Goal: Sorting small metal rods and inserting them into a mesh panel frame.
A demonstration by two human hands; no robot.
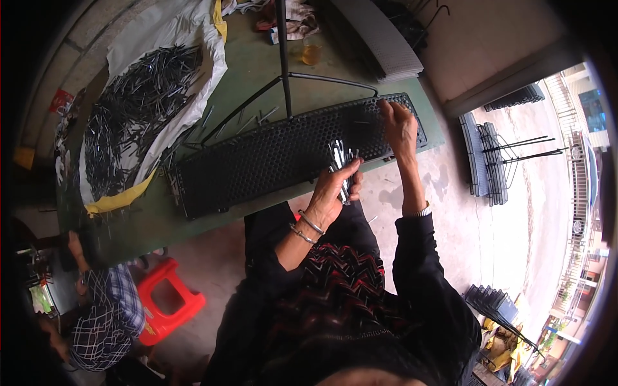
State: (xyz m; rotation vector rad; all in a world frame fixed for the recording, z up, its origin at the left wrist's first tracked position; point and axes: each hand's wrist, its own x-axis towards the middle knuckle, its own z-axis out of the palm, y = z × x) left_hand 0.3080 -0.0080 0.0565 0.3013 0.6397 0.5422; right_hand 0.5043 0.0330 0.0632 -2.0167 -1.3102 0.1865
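Note:
My left hand [330,190] is closed round a bundle of short, thin metal rods [337,154], some shiny and some dark, just off the near edge of a black perforated metal panel [257,159]. The panel lies lengthwise along the table's near side. Over its right end is my right hand [402,128], with fingers curled and pinched at the mesh. Whatever those fingertips hold, if anything, is too small to make out. A black metal stand with spread legs [284,71] rises at the panel's far edge.
A white sack [215,67] heaped with similar dark rods [138,103] lies open at the left of the green table [129,241]. A glass of amber liquid [311,54] and grey perforated sheets [386,51] are farther back. A red stool [168,302] and another person [103,321] are at lower left.

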